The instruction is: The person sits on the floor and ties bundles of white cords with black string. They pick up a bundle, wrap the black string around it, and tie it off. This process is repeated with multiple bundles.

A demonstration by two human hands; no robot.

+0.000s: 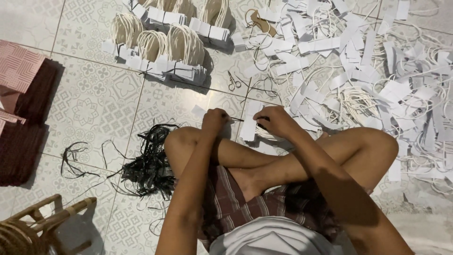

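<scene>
White paper strips (248,123) sit stacked on the tiled floor (94,108) just past the crossed legs — the right hand (277,121) grips the stack, the left hand (214,119) pinches a black tie (237,119) running across to it. Scissors (233,81) lie beyond.

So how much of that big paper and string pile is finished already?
Several tied bundles of white paper strips with cord loops stand in rows at the top. The left hand and right hand pull a thin black tie around another stack of strips. A big loose heap of strips and cords still lies unbundled on the right, so a good share looks left.
</scene>
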